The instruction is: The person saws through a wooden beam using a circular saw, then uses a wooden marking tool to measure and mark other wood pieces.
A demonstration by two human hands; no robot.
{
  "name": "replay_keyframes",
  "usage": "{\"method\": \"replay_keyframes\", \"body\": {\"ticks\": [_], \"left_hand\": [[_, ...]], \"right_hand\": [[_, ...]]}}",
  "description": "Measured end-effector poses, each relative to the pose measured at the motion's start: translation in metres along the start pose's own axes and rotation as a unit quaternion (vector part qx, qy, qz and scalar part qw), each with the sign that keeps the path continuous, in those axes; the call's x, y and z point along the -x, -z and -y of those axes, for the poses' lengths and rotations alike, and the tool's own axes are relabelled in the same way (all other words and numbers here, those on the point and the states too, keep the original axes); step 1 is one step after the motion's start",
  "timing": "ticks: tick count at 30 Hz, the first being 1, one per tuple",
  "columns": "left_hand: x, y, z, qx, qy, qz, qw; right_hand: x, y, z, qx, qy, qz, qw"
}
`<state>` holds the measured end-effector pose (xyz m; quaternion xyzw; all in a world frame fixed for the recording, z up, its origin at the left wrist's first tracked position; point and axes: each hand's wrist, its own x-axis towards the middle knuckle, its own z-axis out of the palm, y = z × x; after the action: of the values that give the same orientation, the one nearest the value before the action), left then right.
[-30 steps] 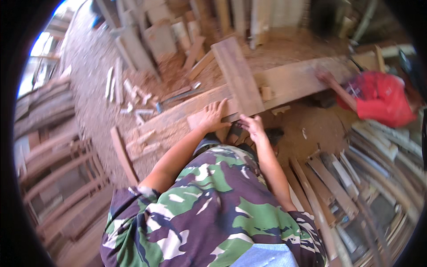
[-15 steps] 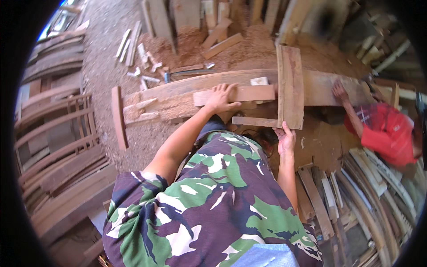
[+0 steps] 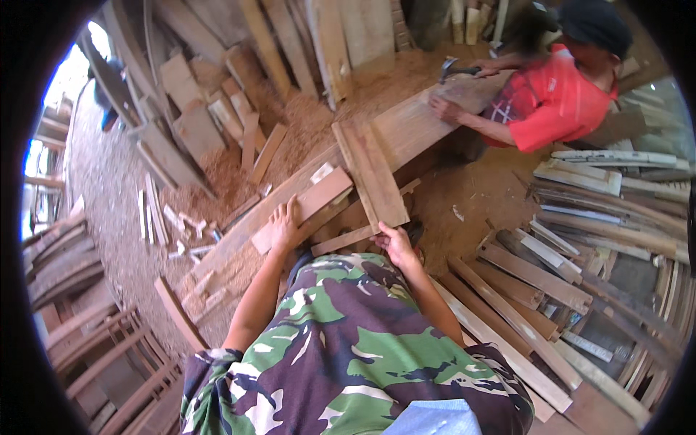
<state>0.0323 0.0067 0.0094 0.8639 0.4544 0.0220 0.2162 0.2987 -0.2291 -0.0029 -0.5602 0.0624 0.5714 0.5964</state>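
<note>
My left hand presses flat on a short wooden board that lies along a long plank. My right hand grips the near end of a thin wooden strip just below a wider board laid crosswise over the plank. My camouflage shirt fills the lower middle of the view.
A person in a red shirt holds a hammer over the far end of the plank. Stacks of wooden slats lie at the right, boards lean at the back, scrap pieces and sawdust cover the ground at the left.
The view has swung, so the plank now runs diagonally. My left hand stays on the short board. My right hand has moved from the wide crosswise board's end to the thin strip.
</note>
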Motion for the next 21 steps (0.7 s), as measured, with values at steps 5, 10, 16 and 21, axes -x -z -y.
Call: {"method": "replay_keyframes", "body": {"ticks": [5,10,16,21], "left_hand": [[0.002,0.004,-0.004,0.007,-0.013,0.002,1.000],[0.001,0.007,-0.006,0.025,-0.016,0.013,0.999],[-0.007,0.001,0.000,0.034,-0.004,0.037,0.999],[0.010,0.002,0.030,0.080,0.012,-0.039,0.996]], "right_hand": [[-0.007,0.004,0.002,0.012,0.018,-0.012,1.000],[-0.007,-0.004,0.009,-0.011,0.034,0.030,0.999],[-0.023,-0.005,0.000,-0.007,0.010,-0.005,1.000],[-0.035,-0.017,-0.018,-0.020,-0.016,-0.044,0.999]]}}
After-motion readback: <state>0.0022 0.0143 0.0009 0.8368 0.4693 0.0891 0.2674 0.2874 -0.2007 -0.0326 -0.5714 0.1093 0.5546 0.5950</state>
